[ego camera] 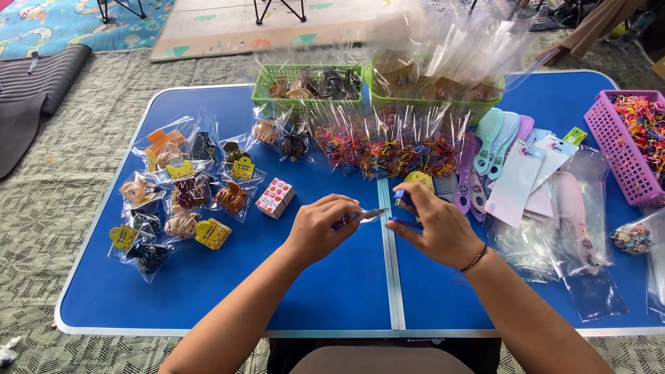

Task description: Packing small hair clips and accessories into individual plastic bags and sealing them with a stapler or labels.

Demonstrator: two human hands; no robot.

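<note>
From the head view, your left hand [320, 227] pinched 1 end of a small clear bag [361, 217] over the middle of the blue table [332, 291], while your right hand [433, 227] had its fingers closed around a small blue stapler [402, 202] touching the bag's other end. The bag looked light, thin, limp and slippery, so a pinch near its top edge seemed the best hold.
</note>
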